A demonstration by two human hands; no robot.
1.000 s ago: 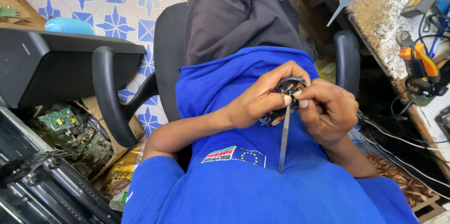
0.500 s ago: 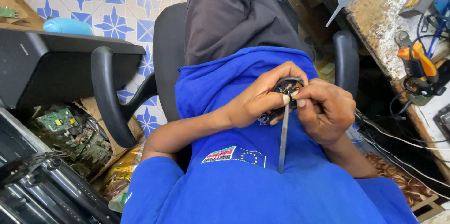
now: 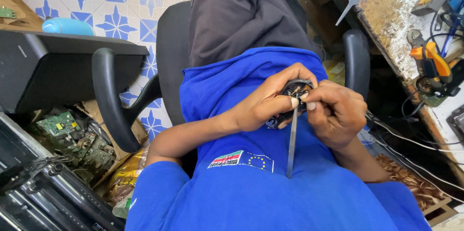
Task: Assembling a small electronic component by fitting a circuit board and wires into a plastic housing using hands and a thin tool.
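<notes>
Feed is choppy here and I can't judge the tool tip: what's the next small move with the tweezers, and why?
Probably hold the small round black part steady in the left hand and ease the metal tweezers a little deeper with the right hand. Their tips already sit at its open face, and both hands crowd it, so anything larger risks slipping.

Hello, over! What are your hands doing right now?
Left hand gripping small round black part. Right hand holding thin metal tool against it. Nothing blocking, over.
</notes>
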